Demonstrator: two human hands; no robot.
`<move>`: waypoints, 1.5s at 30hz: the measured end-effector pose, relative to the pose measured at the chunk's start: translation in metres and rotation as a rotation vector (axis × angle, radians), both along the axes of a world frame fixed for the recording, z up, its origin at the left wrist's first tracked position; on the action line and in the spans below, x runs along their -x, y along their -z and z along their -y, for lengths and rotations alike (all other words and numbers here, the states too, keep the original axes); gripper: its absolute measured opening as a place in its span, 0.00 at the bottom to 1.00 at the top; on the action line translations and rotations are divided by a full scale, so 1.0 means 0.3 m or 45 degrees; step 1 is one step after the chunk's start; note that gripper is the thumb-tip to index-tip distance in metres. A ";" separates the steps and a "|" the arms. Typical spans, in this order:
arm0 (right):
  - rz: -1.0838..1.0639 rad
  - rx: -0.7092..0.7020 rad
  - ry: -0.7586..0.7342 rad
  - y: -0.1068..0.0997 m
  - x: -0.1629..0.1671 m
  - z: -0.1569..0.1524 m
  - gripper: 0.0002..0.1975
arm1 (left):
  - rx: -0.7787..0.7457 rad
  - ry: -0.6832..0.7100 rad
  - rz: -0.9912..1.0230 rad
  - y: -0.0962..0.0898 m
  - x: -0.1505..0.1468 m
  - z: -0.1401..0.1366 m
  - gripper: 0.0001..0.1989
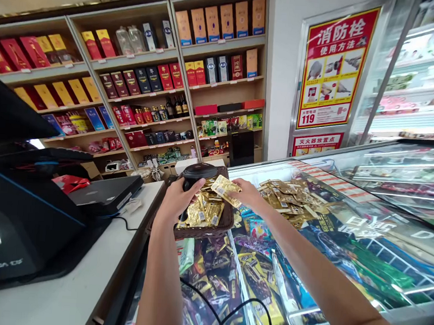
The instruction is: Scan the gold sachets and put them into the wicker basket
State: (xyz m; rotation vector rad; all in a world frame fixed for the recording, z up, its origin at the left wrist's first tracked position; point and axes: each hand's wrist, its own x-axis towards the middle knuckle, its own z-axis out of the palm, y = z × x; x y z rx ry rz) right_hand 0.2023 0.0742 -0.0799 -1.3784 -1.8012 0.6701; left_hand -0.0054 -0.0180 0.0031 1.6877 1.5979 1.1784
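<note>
Scanner (200, 171), gold packet (224, 189) in hands (177, 199) (250, 195); poster (337, 72) reads "消防栓", "119".

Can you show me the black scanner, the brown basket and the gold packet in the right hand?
Black scanner (200, 171): head view, on its wide top end.
Brown basket (205, 233): head view, on its near wall.
Gold packet (224, 187): head view, on its shiny front.

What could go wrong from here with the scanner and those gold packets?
The scanner in the left hand might catch a wrong label, since other labelled packets lie just below. The pile sits close to the basket, so packets could get mixed. The black cable looping between the forearms might snag one.
</note>
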 end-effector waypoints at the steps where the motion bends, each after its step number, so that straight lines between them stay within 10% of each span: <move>1: -0.030 0.010 0.007 -0.009 -0.028 -0.007 0.18 | 0.006 0.008 0.003 0.003 -0.004 -0.007 0.26; 45: -0.447 0.092 0.103 -0.044 -0.182 -0.043 0.12 | 0.131 0.165 -0.068 -0.016 -0.056 0.012 0.24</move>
